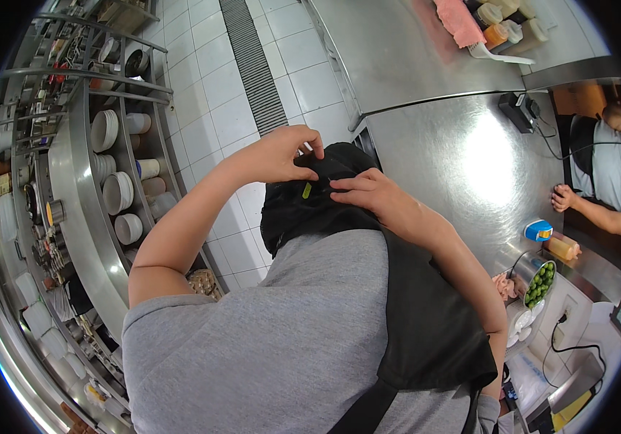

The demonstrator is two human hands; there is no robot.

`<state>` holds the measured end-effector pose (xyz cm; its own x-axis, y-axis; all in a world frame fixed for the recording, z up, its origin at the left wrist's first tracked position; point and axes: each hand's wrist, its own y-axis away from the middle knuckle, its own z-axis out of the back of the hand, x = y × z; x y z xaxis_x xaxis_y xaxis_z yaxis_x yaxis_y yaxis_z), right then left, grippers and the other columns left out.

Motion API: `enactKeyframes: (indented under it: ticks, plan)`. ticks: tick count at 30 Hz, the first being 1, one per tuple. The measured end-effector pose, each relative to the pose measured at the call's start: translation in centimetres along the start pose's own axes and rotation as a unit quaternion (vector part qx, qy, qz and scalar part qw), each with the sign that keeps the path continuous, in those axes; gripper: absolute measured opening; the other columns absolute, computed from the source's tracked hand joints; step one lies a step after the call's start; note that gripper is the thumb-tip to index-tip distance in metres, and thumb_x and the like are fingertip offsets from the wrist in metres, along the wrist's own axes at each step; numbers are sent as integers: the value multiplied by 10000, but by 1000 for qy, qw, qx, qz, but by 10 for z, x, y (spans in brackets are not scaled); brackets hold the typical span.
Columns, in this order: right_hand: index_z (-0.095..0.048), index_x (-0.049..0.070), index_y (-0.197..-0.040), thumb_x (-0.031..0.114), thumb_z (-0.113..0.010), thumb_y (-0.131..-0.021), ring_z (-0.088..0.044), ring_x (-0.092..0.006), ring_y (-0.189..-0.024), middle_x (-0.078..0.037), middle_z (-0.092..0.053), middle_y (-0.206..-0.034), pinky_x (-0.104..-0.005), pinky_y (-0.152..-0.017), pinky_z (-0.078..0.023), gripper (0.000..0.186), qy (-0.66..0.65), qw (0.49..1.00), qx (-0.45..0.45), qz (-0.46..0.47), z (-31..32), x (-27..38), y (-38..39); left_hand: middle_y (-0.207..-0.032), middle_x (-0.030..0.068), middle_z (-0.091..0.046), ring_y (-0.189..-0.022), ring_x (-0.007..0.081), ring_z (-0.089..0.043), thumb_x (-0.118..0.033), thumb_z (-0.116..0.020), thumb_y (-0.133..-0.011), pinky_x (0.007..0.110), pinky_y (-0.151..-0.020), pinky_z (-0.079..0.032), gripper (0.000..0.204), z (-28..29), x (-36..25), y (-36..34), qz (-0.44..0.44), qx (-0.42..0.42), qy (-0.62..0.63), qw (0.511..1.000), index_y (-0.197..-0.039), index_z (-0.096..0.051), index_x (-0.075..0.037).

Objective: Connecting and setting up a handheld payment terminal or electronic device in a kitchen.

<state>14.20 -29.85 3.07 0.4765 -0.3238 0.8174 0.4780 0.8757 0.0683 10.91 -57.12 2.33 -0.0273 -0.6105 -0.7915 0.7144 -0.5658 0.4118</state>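
Observation:
The front of a black apron (285,215) is bunched out over my waist, below a grey shirt (274,318). At its far left edge is my left hand (287,153), thumb and index finger curved with a gap between them, near the dark cloth. My right hand (390,202) lies on the apron's right side, its fingertips pressed together against the fabric. A small yellow-green strip (307,190) shows on the cloth between the two hands. Folds and the right hand hide part of the apron.
Steel counters (426,145) run along the right, with a blue-and-white container (538,231) and a bin of green limes (541,283). A shelf of stacked white bowls (117,193) stands left. A floor drain (252,69) crosses white tiles. Another person (603,155) is beyond the counter.

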Motion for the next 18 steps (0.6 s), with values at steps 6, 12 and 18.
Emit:
enactKeyframes:
  ticks: [6, 12, 18]
  plan:
    - [-646, 31, -1244, 60, -614, -871, -504, -310, -1294, -100, -565, -1406, -401, -1084, -435, 376, 10, 1000, -2, 13, -8, -2, 2, -901, 116, -686, -844, 249, -669, -82, -774, -699, 329, -769, -548, 228, -10, -7, -1, -42, -51, -94, 993, -880, -657, -7]
    - [-646, 11, -1231, 74, -585, -897, -521, -301, -1294, -128, -565, -1403, -389, -1088, -432, 346, 1, 1000, -3, -4, -8, 0, 3, -765, 100, -695, -731, 192, -677, -53, -746, -725, 294, -697, -549, 118, -16, 2, -14, -62, -108, -50, 991, -812, -697, 10]
    - [-661, 8, -1206, 82, -585, -900, -540, -304, -1277, -130, -569, -1400, -388, -1082, -438, 324, 24, 1000, -11, -2, -7, -5, 6, -793, 83, -699, -751, 157, -674, -37, -747, -774, 273, -719, -553, 93, -22, 1, -19, -50, -151, 1, 987, -846, -711, 10]
